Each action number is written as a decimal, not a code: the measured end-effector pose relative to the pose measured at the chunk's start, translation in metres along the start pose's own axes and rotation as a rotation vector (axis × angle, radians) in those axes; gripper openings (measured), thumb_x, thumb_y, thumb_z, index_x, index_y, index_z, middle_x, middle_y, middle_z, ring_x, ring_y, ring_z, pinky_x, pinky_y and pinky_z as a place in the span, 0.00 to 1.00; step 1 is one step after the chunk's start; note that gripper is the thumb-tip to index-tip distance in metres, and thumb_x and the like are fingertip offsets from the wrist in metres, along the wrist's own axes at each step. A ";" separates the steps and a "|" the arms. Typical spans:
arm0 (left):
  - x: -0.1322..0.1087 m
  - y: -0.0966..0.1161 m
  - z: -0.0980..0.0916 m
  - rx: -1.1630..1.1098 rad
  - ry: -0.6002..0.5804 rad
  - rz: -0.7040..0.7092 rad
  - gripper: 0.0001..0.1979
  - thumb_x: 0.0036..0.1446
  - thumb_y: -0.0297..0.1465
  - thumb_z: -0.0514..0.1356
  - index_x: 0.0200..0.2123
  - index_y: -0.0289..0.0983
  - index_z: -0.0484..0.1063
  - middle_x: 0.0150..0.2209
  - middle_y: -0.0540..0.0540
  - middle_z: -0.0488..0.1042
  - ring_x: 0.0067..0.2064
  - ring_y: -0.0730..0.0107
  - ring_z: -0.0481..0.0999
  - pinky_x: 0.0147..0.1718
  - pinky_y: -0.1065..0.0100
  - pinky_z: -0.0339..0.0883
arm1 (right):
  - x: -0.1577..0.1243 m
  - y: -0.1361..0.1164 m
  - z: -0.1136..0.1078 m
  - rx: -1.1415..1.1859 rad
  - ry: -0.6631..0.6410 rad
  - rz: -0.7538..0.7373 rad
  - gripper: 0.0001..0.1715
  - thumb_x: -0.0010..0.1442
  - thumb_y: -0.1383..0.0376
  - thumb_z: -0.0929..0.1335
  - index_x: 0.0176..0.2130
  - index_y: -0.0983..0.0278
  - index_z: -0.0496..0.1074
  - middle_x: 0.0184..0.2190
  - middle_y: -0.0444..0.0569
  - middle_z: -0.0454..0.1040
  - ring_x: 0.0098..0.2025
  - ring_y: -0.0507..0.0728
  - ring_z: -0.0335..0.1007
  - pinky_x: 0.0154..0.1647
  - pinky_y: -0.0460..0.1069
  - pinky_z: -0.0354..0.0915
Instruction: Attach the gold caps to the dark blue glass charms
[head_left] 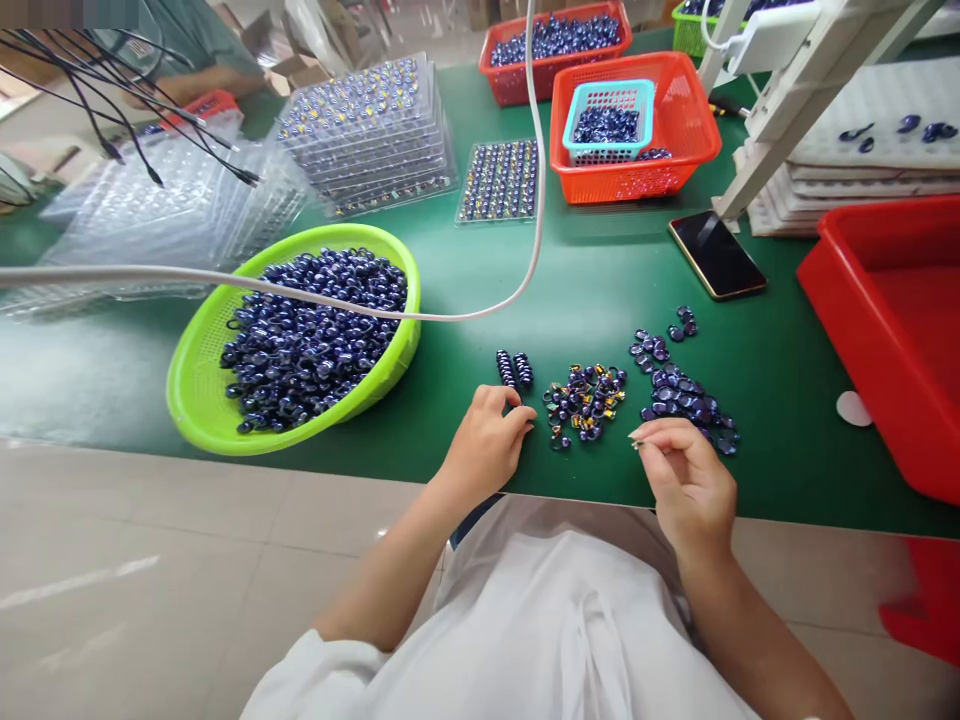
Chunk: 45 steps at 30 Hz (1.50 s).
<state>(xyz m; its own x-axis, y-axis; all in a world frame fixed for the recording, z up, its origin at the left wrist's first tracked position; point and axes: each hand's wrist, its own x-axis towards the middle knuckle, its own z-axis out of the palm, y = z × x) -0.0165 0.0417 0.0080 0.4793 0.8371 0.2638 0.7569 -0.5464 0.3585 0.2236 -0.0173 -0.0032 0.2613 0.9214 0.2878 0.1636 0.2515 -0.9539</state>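
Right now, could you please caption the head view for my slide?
The left hand and right hand beside loose blue pieces on a green table, near a heaped green basket.

- Loose pieces (690,395): dark blue, glossy and smooth; glass or plastic, can't tell.
- Table mat (600,270): green, smooth, mostly matt with a faint sheen.
- Round basket (195,400): lime plastic, perforated, semi-gloss.
- Stacked trays (367,130): thin clear plastic, shiny.
- Bin (900,330): red plastic, smooth, glossy.
- Phone (716,255): black glossy screen.
- Smock (555,620): white cloth, matt.
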 end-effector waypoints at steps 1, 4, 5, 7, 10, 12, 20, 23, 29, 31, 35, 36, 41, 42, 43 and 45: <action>0.002 0.000 -0.001 0.001 -0.009 0.010 0.08 0.64 0.25 0.57 0.41 0.36 0.76 0.44 0.38 0.71 0.46 0.55 0.68 0.43 0.55 0.72 | -0.001 0.001 0.000 -0.009 -0.015 0.003 0.06 0.63 0.71 0.68 0.35 0.60 0.72 0.37 0.47 0.74 0.43 0.56 0.71 0.44 0.52 0.67; 0.005 0.001 -0.002 -0.033 -0.012 0.024 0.08 0.65 0.25 0.55 0.41 0.35 0.74 0.43 0.38 0.73 0.45 0.56 0.68 0.45 0.55 0.71 | -0.002 0.004 -0.001 -0.035 -0.043 0.021 0.05 0.63 0.70 0.68 0.35 0.60 0.71 0.37 0.47 0.73 0.43 0.57 0.71 0.44 0.53 0.67; 0.005 0.002 -0.002 -0.053 -0.006 0.024 0.07 0.65 0.25 0.55 0.41 0.36 0.74 0.43 0.38 0.74 0.45 0.56 0.69 0.45 0.55 0.70 | -0.002 0.004 -0.001 -0.043 -0.051 0.030 0.05 0.63 0.70 0.68 0.35 0.60 0.71 0.37 0.47 0.73 0.43 0.57 0.71 0.44 0.53 0.67; 0.006 0.003 -0.002 -0.100 0.011 0.016 0.06 0.65 0.25 0.55 0.41 0.36 0.73 0.42 0.39 0.76 0.44 0.57 0.70 0.45 0.54 0.70 | -0.002 0.004 -0.001 -0.054 -0.071 0.040 0.05 0.64 0.69 0.68 0.35 0.59 0.71 0.37 0.47 0.73 0.43 0.57 0.71 0.43 0.53 0.67; 0.005 0.005 -0.002 -0.189 0.064 -0.008 0.05 0.64 0.25 0.56 0.39 0.37 0.72 0.39 0.40 0.78 0.43 0.57 0.72 0.44 0.54 0.70 | -0.001 0.004 0.000 -0.054 -0.102 0.049 0.05 0.64 0.69 0.68 0.35 0.59 0.71 0.36 0.47 0.73 0.42 0.57 0.71 0.42 0.53 0.67; 0.003 0.008 -0.002 -0.295 0.136 -0.062 0.05 0.64 0.26 0.57 0.38 0.38 0.73 0.38 0.41 0.79 0.42 0.59 0.75 0.44 0.56 0.70 | 0.000 0.002 0.001 -0.052 -0.108 0.052 0.06 0.64 0.70 0.68 0.35 0.59 0.70 0.36 0.47 0.73 0.42 0.57 0.71 0.42 0.53 0.68; 0.013 0.045 0.006 -1.206 0.110 -0.633 0.12 0.58 0.36 0.67 0.41 0.35 0.80 0.35 0.43 0.84 0.34 0.66 0.82 0.33 0.69 0.75 | -0.002 -0.018 0.020 -0.132 -0.319 -0.269 0.17 0.59 0.77 0.68 0.43 0.57 0.69 0.46 0.49 0.77 0.49 0.59 0.74 0.48 0.57 0.72; 0.019 0.054 0.007 -1.321 0.076 -0.656 0.12 0.57 0.36 0.67 0.40 0.35 0.82 0.33 0.44 0.84 0.30 0.70 0.80 0.32 0.70 0.76 | 0.001 -0.022 0.026 -0.229 -0.317 -0.393 0.20 0.58 0.77 0.68 0.45 0.57 0.68 0.47 0.51 0.77 0.50 0.60 0.74 0.49 0.60 0.73; 0.017 0.055 0.004 -1.389 -0.030 -0.618 0.15 0.55 0.34 0.69 0.46 0.36 0.82 0.35 0.44 0.84 0.34 0.67 0.82 0.38 0.68 0.78 | 0.004 -0.022 0.024 -0.293 -0.261 -0.344 0.19 0.58 0.77 0.68 0.45 0.56 0.68 0.47 0.50 0.78 0.47 0.60 0.76 0.49 0.60 0.72; 0.015 0.053 0.005 -1.371 -0.035 -0.603 0.14 0.54 0.33 0.70 0.45 0.37 0.82 0.34 0.45 0.84 0.35 0.67 0.82 0.38 0.68 0.77 | 0.003 -0.022 0.022 -0.244 -0.274 -0.263 0.16 0.59 0.76 0.68 0.43 0.56 0.69 0.45 0.49 0.78 0.47 0.59 0.76 0.49 0.58 0.71; 0.011 0.051 0.012 -1.273 0.003 -0.561 0.12 0.54 0.33 0.70 0.43 0.38 0.83 0.36 0.44 0.84 0.36 0.66 0.82 0.39 0.67 0.78 | 0.003 -0.022 0.021 -0.096 -0.241 0.001 0.08 0.63 0.72 0.67 0.38 0.58 0.69 0.41 0.48 0.76 0.45 0.58 0.74 0.46 0.54 0.70; 0.009 0.051 0.013 -1.237 0.017 -0.536 0.12 0.54 0.33 0.70 0.43 0.38 0.83 0.36 0.44 0.84 0.36 0.65 0.82 0.39 0.67 0.78 | 0.004 -0.022 0.021 -0.076 -0.216 0.049 0.06 0.63 0.71 0.67 0.37 0.58 0.69 0.39 0.47 0.74 0.44 0.57 0.73 0.45 0.53 0.69; 0.008 0.049 0.015 -1.056 0.075 -0.322 0.11 0.57 0.32 0.69 0.44 0.40 0.83 0.33 0.45 0.83 0.34 0.66 0.81 0.36 0.68 0.76 | 0.012 -0.021 0.022 -0.060 -0.271 0.148 0.06 0.65 0.67 0.66 0.34 0.59 0.66 0.33 0.45 0.68 0.37 0.55 0.68 0.40 0.50 0.66; 0.008 0.048 0.014 -1.030 0.085 -0.270 0.10 0.57 0.31 0.68 0.44 0.41 0.83 0.34 0.44 0.83 0.34 0.67 0.81 0.36 0.68 0.76 | 0.013 -0.021 0.022 -0.058 -0.301 0.163 0.06 0.65 0.67 0.66 0.34 0.59 0.66 0.33 0.44 0.68 0.38 0.55 0.68 0.39 0.50 0.66; 0.009 0.047 0.013 -1.006 0.094 -0.219 0.10 0.58 0.30 0.68 0.44 0.41 0.83 0.34 0.44 0.83 0.34 0.67 0.81 0.36 0.68 0.76 | 0.014 -0.021 0.022 -0.058 -0.324 0.177 0.07 0.65 0.67 0.66 0.34 0.59 0.66 0.33 0.44 0.68 0.38 0.55 0.68 0.40 0.50 0.66; 0.011 0.045 0.010 -0.956 0.108 -0.130 0.10 0.60 0.29 0.66 0.45 0.41 0.82 0.35 0.44 0.84 0.35 0.67 0.81 0.37 0.67 0.76 | 0.015 -0.021 0.022 -0.067 -0.344 0.200 0.07 0.65 0.66 0.66 0.33 0.59 0.66 0.33 0.44 0.69 0.38 0.55 0.69 0.39 0.50 0.67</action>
<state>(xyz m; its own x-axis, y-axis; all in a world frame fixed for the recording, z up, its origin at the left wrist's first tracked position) 0.0273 0.0270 0.0181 0.3384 0.9113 0.2346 0.0978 -0.2820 0.9544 0.2028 -0.0024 0.0196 -0.0371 0.9985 0.0411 0.2066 0.0480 -0.9773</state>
